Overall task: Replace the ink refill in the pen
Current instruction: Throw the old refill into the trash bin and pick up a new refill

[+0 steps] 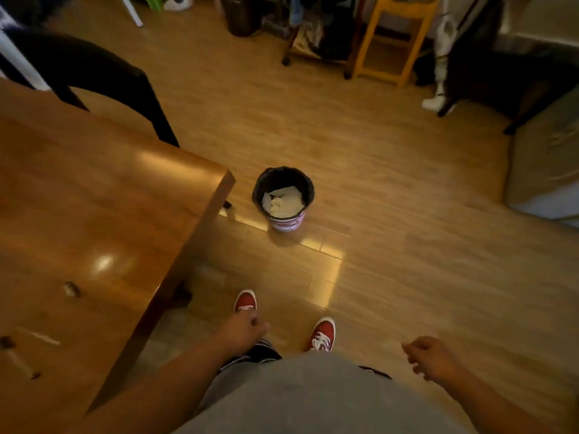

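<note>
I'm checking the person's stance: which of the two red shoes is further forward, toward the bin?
The left shoe, beside the left hand, is nearer the bin; the right shoe sits further back.

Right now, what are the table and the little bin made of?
The table looks like wood with a glossy varnish: brown grain and bright light reflections. The bin is probably plastic, lined with a shiny black bag; blur leaves that unsure.
</note>
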Demonstrator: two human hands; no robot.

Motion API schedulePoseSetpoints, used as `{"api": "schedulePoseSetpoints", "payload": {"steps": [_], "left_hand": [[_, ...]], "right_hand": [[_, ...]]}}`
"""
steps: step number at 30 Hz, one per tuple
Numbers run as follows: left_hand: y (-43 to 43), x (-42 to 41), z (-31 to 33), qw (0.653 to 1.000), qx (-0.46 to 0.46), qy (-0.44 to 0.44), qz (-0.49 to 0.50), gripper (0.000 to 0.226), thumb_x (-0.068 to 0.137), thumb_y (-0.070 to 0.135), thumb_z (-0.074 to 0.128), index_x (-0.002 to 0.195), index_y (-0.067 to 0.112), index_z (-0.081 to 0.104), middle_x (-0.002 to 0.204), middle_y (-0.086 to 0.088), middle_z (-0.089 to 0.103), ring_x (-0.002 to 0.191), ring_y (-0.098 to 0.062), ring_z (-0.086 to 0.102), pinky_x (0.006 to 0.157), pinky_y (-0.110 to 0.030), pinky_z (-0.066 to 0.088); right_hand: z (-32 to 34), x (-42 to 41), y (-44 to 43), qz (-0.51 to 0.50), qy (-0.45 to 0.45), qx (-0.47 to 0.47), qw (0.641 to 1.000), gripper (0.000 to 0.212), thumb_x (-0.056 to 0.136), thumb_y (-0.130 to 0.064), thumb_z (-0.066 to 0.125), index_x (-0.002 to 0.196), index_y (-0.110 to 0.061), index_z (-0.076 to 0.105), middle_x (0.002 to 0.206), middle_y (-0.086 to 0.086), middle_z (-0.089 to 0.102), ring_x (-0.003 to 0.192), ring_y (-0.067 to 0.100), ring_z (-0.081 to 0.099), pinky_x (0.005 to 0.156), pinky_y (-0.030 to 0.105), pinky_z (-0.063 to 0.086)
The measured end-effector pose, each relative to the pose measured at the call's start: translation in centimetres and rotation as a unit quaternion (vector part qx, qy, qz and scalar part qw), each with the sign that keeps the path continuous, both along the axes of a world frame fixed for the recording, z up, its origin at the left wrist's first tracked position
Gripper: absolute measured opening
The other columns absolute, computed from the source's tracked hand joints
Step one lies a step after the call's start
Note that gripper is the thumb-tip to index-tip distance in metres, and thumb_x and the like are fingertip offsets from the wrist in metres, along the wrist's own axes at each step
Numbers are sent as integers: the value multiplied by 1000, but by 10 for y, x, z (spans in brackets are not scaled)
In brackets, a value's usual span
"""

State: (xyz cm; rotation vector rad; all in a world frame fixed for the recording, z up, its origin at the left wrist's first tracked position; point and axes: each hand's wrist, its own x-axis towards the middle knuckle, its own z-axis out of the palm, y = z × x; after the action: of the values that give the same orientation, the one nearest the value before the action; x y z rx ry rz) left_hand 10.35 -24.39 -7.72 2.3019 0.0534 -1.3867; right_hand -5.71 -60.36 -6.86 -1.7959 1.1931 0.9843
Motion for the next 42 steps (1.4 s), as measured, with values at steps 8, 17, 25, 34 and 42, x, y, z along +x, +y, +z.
{"api": "schedulePoseSetpoints", "payload": {"steps": [8, 17, 25, 34, 42], "left_hand": [[-61, 56, 6, 997, 44, -39, -51, 30, 93, 32, 55, 71, 11, 55, 72, -11, 58, 67, -21, 53, 63, -31, 38], [-128, 161, -18, 997, 52, 28, -53, 24, 94, 29, 54, 75, 13, 53, 80, -10, 58, 76, -21, 55, 77, -36, 48], [-225, 297, -6, 991, 46, 22, -123, 22, 92, 33, 51, 84, 13, 54, 88, -12, 57, 81, -25, 56, 78, -43, 48], [-386, 404, 8, 995, -22, -39, -84, 26, 90, 38, 54, 77, 17, 61, 78, -6, 67, 69, -17, 62, 64, -33, 47], [-426, 450, 10, 998, 6, -46, 38, 31, 91, 33, 55, 68, 11, 59, 66, -8, 54, 63, -21, 55, 60, -32, 40]], "right_hand": [[-7, 35, -58, -86, -44, 30, 995, 22, 93, -26, 61, 86, -5, 64, 86, 15, 67, 65, 24, 60, 55, 30, 43], [-18, 202, -139, -88, -105, 37, 990, 22, 91, -35, 62, 87, -15, 67, 90, 8, 71, 72, 21, 67, 57, 30, 49], [6, 258, -220, -132, -62, 3, 989, 23, 92, -29, 62, 91, -6, 65, 87, 12, 69, 69, 23, 63, 58, 31, 45], [-14, 298, -335, -156, -1, -4, 988, 22, 92, -17, 61, 77, -1, 58, 70, 16, 58, 52, 23, 50, 46, 25, 31], [-20, 444, -451, 15, 24, 3, 1000, 30, 93, -20, 59, 67, -5, 55, 67, 17, 60, 53, 26, 53, 51, 29, 39]]}}
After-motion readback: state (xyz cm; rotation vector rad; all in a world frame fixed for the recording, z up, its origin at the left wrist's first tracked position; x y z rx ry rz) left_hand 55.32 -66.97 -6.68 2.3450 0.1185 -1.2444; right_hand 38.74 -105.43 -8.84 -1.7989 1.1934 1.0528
